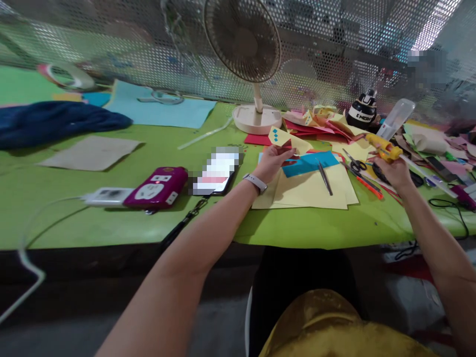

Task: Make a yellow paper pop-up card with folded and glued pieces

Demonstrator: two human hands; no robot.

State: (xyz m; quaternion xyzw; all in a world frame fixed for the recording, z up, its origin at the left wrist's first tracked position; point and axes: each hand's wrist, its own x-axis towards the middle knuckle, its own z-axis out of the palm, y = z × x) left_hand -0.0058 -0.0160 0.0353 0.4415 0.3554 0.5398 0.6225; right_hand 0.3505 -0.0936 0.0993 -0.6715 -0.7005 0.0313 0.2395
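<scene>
Pinched in my left hand (274, 161) is a folded cream paper piece (290, 140) with small blue diamonds on it. My right hand (394, 171) is wrapped round a yellow glue gun (385, 147), with a white glue stick out of its back end. Cream sheets (312, 191) lie on the green table between my hands. On them rest a blue paper strip (310, 162) and metal tweezers (325, 178). Black scissors (355, 162) and an orange-tipped cutter (368, 187) lie just left of my right hand.
A fan (257, 119) stands at the back. To the left are a phone (219, 173), a purple power strip (158, 188), a dark blue cloth (55, 121) and a tape roll (80, 79). A black bottle (361, 113) and paper scraps (323, 126) sit at the back right.
</scene>
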